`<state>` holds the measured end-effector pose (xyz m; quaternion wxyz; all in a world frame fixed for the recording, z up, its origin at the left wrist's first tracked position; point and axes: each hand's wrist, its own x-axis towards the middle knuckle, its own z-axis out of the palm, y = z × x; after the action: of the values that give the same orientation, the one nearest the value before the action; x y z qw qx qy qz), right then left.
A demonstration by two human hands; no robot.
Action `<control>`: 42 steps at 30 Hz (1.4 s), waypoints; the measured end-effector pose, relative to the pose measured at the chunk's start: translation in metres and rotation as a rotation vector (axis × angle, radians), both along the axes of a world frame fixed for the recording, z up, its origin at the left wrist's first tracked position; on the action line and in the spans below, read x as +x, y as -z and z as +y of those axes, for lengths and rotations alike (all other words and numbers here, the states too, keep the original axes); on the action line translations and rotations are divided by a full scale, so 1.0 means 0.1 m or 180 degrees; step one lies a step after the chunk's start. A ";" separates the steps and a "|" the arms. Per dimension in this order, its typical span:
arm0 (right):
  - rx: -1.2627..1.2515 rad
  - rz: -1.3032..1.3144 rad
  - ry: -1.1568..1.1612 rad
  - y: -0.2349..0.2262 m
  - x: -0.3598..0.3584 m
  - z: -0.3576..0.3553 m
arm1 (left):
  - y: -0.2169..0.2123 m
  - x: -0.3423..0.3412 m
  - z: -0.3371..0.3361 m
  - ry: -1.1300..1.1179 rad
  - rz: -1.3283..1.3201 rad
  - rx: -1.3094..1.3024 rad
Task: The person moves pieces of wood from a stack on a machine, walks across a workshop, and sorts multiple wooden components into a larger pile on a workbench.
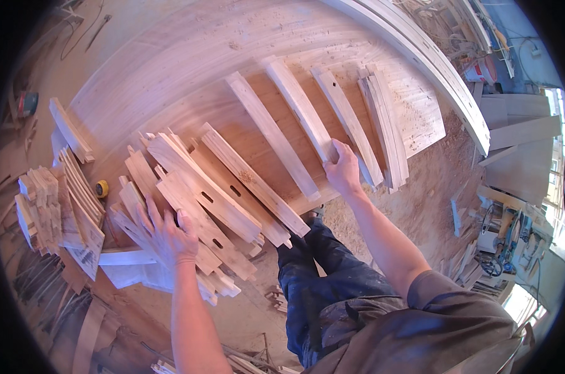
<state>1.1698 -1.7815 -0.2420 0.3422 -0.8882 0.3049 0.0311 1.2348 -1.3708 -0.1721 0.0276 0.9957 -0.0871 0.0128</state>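
My right hand (344, 168) is closed around the near end of a long wooden rail (298, 106), which lies slantwise on a wide plywood sheet (170, 75). To its left rests a plain wooden strip (273, 137). On its right are a rail with a small dark hole (348, 121) and a tight bundle of rails (385, 131). My left hand (170, 234) lies with fingers spread on a heaped pile of wooden pieces (192, 202). Several pieces there have slotted mortises and stepped tenon ends. The undersides of the pile are hidden.
Stacked short wood pieces (45, 206) stand at the far left, near a yellow tape measure (101, 188). Long pale beams (432, 56) run along the far right side of the sheet. Panels (525, 149) lean at the right, above cluttered tools (497, 262). Sawdust and offcuts litter the floor.
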 end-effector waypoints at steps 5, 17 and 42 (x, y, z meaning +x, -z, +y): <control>0.1829 0.0028 0.0062 -0.08 0.10 -0.23 | -0.05 0.00 -0.04 -0.0057 0.0032 -0.0048; 0.1806 -0.0012 -0.0271 0.07 0.09 -0.05 | 0.11 -0.01 0.08 0.0225 -0.0046 -0.0029; 0.0422 -0.1230 -0.0164 0.40 -0.24 -0.06 | 0.73 0.09 -2.75 -0.1661 0.1662 -0.3001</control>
<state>1.1457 -1.7874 -0.2816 0.4512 -0.8607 0.2081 -0.1111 1.2438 -1.6460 -0.2450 0.4829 0.8348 0.1851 -0.1887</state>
